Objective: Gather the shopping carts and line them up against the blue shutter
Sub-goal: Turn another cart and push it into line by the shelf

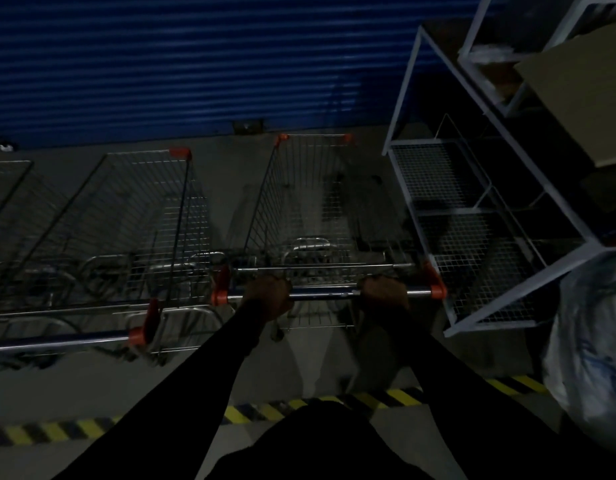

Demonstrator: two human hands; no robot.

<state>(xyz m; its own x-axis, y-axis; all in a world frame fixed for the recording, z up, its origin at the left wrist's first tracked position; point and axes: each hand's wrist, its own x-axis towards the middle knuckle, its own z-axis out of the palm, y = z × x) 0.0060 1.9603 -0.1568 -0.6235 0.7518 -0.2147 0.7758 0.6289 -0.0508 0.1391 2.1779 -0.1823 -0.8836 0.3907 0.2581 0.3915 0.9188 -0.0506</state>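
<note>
You stand in the dim back area of a shop or store warehouse. A blue shutter [168,64] fills the wall ahead, wire shopping carts [320,202] are parked before it, yellow-and-black hazard tape [237,414] crosses the concrete floor [102,386], and a metal shelf rack [473,202] stands at your right.

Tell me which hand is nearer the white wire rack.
Right. The right hand grips the cart handle near its rack-side end; the left hand grips it farther from the white wire rack.

Wire shopping cart [320,209] nose toward blue shutter [178,64], second cart [133,230] alongside (orange corners)
</note>
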